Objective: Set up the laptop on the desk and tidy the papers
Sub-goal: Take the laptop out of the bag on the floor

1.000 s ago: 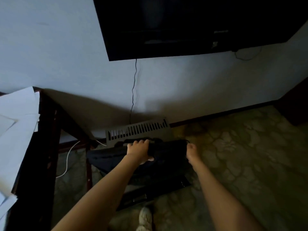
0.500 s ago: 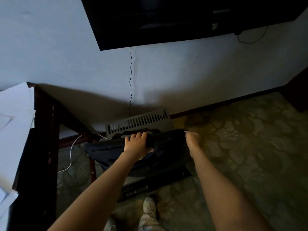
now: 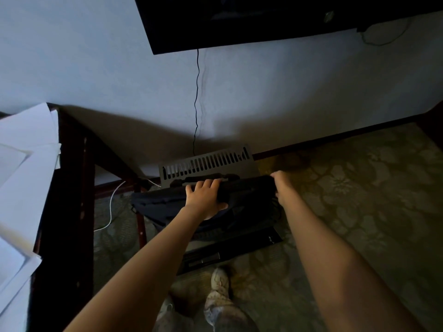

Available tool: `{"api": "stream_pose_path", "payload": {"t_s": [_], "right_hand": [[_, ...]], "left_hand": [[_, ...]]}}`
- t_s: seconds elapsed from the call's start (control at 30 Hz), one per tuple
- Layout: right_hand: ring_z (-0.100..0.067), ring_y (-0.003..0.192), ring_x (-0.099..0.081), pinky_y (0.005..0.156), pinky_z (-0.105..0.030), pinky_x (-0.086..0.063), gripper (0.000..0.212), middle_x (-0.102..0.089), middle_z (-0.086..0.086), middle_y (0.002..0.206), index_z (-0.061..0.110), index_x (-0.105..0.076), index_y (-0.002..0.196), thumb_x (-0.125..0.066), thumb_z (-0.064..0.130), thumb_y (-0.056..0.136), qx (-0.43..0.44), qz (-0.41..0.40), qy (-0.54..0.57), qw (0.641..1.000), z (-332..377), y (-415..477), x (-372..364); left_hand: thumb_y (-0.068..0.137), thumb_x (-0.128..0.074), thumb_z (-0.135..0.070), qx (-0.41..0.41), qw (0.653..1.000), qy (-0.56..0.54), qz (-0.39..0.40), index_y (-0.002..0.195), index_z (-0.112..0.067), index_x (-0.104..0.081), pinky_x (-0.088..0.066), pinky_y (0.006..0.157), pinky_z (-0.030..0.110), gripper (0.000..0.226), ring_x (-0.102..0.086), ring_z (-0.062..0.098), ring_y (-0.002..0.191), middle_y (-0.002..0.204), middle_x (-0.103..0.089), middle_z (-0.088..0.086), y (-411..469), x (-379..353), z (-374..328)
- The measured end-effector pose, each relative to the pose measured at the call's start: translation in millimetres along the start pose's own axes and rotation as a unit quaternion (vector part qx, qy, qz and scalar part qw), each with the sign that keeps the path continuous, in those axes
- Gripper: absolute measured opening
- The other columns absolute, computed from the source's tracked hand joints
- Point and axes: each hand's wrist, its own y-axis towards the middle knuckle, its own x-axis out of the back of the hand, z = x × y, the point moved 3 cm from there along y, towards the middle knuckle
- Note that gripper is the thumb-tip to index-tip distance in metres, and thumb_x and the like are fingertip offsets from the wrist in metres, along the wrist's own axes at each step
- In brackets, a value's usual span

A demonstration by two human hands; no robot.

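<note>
Both arms reach down to a black bag (image 3: 163,202) on the carpet (image 3: 359,188), just right of the desk (image 3: 67,212) leg. L hand (image 3: 206,197) is clamped on the bag's top edge: fingers curled over the far side, thumb underneath. R hand (image 3: 282,188) grips the same edge at its right end, fingers wrapped round it. A grey vented slab (image 3: 215,168), prob. the laptop's underside, stands tilted behind the bag, touching it, w/ its top edge near the wall. Can't tell if its bottom is inside the bag. A flat black case (image 3: 239,245) lies under the bag. Papers (image 3: 26,159) sit in a loose, overlapping pile on the desk, far left. A black cable (image 3: 197,92) hangs from the TV (image 3: 239,20) down the wall. A white cable (image 3: 112,207) runs under the desk. A shoe (image 3: 219,280) shows at the bottom.
</note>
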Motion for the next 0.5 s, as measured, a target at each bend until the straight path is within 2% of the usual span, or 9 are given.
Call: {"api": "stream_pose_path", "payload": {"t_s": [0.03,0.07,0.13,0.2,0.33,0.4,0.5], "right_hand": [[-0.032,0.113,-0.051,0.099,-0.038,-0.042,0.036,-0.053,-0.015,0.125,0.004,-0.049,0.129,-0.040,0.016,0.096,-0.007,0.004,0.007,1.000,-1,-4,2],[-0.029,0.103,-0.052,0.093,-0.035,-0.043,0.030,-0.053,-0.012,0.116,0.005,-0.051,0.121,-0.041,0.017,0.095,-0.011,0.012,0.014,1.000,-2,-6,4],[-0.019,0.081,-0.047,0.070,-0.025,-0.041,0.017,-0.049,-0.007,0.098,0.010,-0.050,0.107,-0.047,0.019,0.092,-0.029,0.025,0.030,0.999,-10,-7,8],[-0.014,0.073,-0.044,0.058,-0.023,-0.036,0.018,-0.048,-0.005,0.089,0.012,-0.050,0.106,-0.052,0.019,0.089,-0.031,0.025,0.057,0.998,-13,-7,10],[-0.018,0.076,-0.050,0.066,-0.026,-0.045,0.022,-0.048,-0.002,0.076,0.006,-0.058,0.114,-0.050,0.010,0.094,0.027,-0.031,0.031,0.999,-12,0,14],[-0.013,0.065,-0.047,0.059,-0.023,-0.044,0.023,-0.050,-0.002,0.073,0.001,-0.061,0.111,-0.045,0.005,0.095,0.055,-0.032,0.009,0.998,-11,-1,17],[-0.010,0.063,-0.047,0.051,-0.017,-0.042,0.022,-0.055,-0.005,0.081,0.003,-0.062,0.106,-0.044,0.001,0.095,0.098,-0.037,-0.064,0.992,-7,-3,25]], "left_hand": [[0.089,-0.052,-0.050,0.000,1.000,0.003,0.000,0.148,-0.023,-0.014,-0.014,0.113,0.052,0.075,-0.022,0.028,0.140,0.151,-0.026,0.004,0,-1,0],[0.089,-0.052,-0.050,0.000,1.000,0.006,0.002,0.148,-0.023,-0.014,-0.014,0.113,0.052,0.076,-0.022,0.028,0.140,0.151,-0.025,0.004,-1,-1,1],[0.089,-0.052,-0.051,0.000,1.000,0.012,0.005,0.149,-0.024,-0.013,-0.014,0.113,0.053,0.076,-0.021,0.028,0.141,0.152,-0.024,0.004,-2,-3,1],[0.089,-0.051,-0.051,0.000,1.000,0.016,0.006,0.149,-0.024,-0.012,-0.013,0.113,0.053,0.076,-0.020,0.028,0.141,0.152,-0.023,0.004,-3,-6,1],[0.089,-0.051,-0.051,0.005,1.000,0.018,0.004,0.148,-0.023,-0.013,-0.014,0.113,0.054,0.076,-0.022,0.029,0.140,0.151,-0.025,0.005,1,-6,2],[0.089,-0.051,-0.051,0.006,1.000,0.013,0.007,0.148,-0.023,-0.013,-0.014,0.114,0.054,0.076,-0.022,0.029,0.140,0.151,-0.026,0.006,3,-3,3],[0.090,-0.051,-0.050,0.000,1.000,0.009,0.005,0.148,-0.023,-0.013,-0.013,0.114,0.053,0.075,-0.022,0.029,0.141,0.151,-0.026,0.006,1,-3,5]]}}
